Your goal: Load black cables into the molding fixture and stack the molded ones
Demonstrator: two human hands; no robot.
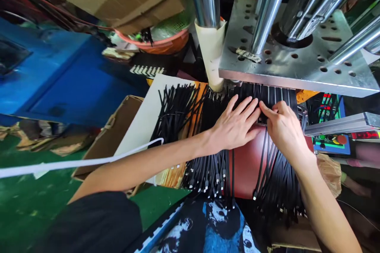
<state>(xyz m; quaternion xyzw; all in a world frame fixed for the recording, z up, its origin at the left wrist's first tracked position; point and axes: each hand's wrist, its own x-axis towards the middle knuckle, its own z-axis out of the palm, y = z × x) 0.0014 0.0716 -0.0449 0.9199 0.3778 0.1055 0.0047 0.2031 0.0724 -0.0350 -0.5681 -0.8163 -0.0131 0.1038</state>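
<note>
Left hand (pixel 234 126) flat, fingers spread, pressing black cables (pixel 208 166) on red pad (pixel 246 162). Right hand (pixel 283 128) pinching cable ends under press plate (pixel 297 67). Large loose heap (pixel 175 110) lying unsorted at left; probably much left.

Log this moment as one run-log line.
left hand: flat on black cables | right hand: fingertips pinching cables at press plate edge | red pad under cables
</note>
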